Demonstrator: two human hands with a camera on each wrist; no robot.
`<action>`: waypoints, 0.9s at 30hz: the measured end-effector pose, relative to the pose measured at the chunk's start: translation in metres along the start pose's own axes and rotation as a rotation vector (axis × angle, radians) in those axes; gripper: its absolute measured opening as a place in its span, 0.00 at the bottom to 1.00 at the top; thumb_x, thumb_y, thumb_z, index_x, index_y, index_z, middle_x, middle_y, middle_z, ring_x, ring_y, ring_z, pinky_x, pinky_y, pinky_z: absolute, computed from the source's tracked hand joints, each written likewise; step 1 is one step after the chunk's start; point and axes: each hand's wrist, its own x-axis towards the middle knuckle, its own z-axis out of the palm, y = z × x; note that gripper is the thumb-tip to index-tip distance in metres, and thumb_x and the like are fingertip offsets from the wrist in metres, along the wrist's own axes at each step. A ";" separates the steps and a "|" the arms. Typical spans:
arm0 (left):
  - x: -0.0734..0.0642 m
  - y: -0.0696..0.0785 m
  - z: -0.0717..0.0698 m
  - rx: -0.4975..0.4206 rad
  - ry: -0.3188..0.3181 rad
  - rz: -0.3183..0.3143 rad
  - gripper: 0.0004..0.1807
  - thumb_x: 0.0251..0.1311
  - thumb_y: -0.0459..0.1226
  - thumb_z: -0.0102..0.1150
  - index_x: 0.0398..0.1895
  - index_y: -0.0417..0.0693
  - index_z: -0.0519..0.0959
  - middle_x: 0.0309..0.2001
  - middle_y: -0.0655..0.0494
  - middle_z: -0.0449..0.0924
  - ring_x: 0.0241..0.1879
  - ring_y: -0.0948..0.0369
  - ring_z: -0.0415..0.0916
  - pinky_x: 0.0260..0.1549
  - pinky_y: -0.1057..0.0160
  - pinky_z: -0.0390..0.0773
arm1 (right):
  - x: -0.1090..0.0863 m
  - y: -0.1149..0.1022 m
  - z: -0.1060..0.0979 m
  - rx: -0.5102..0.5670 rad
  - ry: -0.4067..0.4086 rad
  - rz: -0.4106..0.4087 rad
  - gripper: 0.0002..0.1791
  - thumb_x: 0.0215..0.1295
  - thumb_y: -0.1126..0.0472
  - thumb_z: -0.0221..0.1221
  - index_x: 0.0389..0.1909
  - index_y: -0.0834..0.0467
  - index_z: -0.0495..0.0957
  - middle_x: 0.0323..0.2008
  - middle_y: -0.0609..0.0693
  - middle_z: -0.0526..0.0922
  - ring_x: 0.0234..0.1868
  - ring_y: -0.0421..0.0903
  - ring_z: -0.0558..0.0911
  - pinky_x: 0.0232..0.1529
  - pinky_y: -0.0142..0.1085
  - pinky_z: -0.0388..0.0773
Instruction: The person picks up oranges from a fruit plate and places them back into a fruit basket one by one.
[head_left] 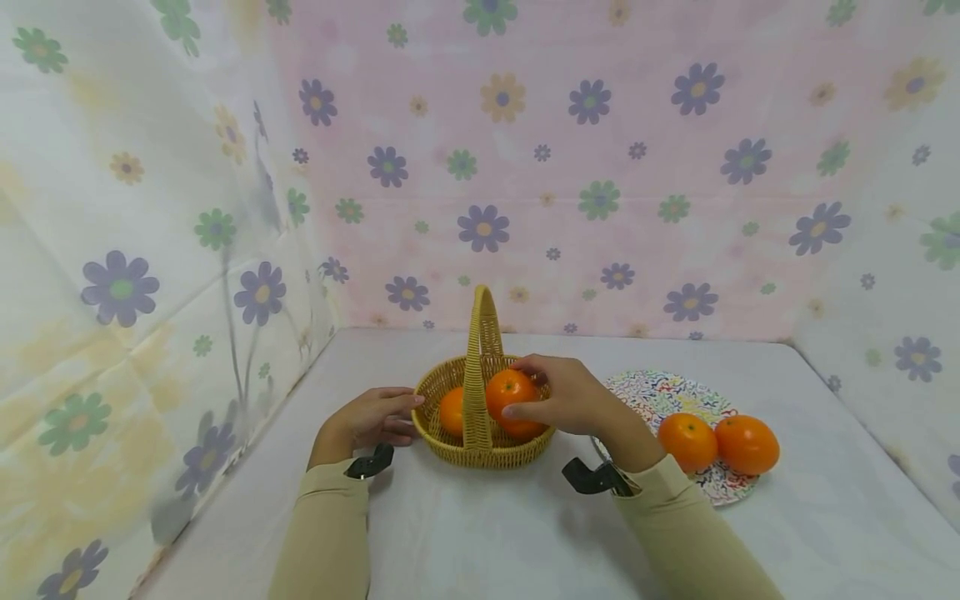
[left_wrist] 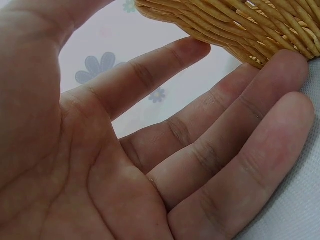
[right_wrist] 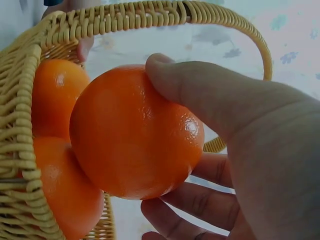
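Observation:
My right hand (head_left: pixel 573 396) holds an orange (right_wrist: pixel 135 132) over the right half of a yellow wicker basket (head_left: pixel 480 454), with the thumb on one side and fingers on the other. Beneath it, a second orange (right_wrist: pixel 67 187) lies in the basket. A third orange (head_left: pixel 452 412) is left of the tall arched handle (head_left: pixel 476 375). At the basket's left end, my left hand (head_left: pixel 375 414) touches the wicker with nearly straight fingers. The left wrist view shows the fingertips (left_wrist: pixel 192 47) against the woven side; the thumb's tip is out of that view.
To the right lies a round plate (head_left: pixel 660 390) with a multicoloured pattern. Two oranges, one (head_left: pixel 687 442) beside another (head_left: pixel 747 445), sit on its right part. A white cloth (head_left: pixel 480 533) covers the table, and flowered fabric (head_left: pixel 540 183) hangs behind and at both sides.

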 end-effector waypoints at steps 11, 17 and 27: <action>-0.001 0.001 0.000 -0.001 0.000 -0.009 0.39 0.68 0.52 0.66 0.75 0.44 0.65 0.54 0.45 0.86 0.46 0.52 0.88 0.46 0.54 0.88 | 0.001 -0.008 0.009 0.023 -0.024 -0.029 0.38 0.56 0.40 0.75 0.66 0.47 0.76 0.54 0.43 0.84 0.52 0.44 0.82 0.53 0.41 0.86; 0.000 0.001 0.000 -0.012 0.001 -0.007 0.41 0.67 0.52 0.66 0.76 0.43 0.65 0.54 0.44 0.86 0.46 0.52 0.88 0.46 0.54 0.88 | 0.005 -0.005 0.018 -0.016 -0.032 -0.044 0.34 0.57 0.42 0.75 0.62 0.48 0.79 0.52 0.42 0.83 0.51 0.43 0.81 0.53 0.40 0.85; 0.001 0.000 -0.001 -0.010 -0.012 -0.002 0.43 0.67 0.53 0.67 0.77 0.42 0.63 0.53 0.44 0.86 0.46 0.51 0.89 0.46 0.53 0.88 | 0.007 -0.002 0.027 -0.130 -0.008 -0.065 0.31 0.57 0.42 0.75 0.60 0.49 0.82 0.51 0.41 0.84 0.56 0.46 0.76 0.57 0.45 0.80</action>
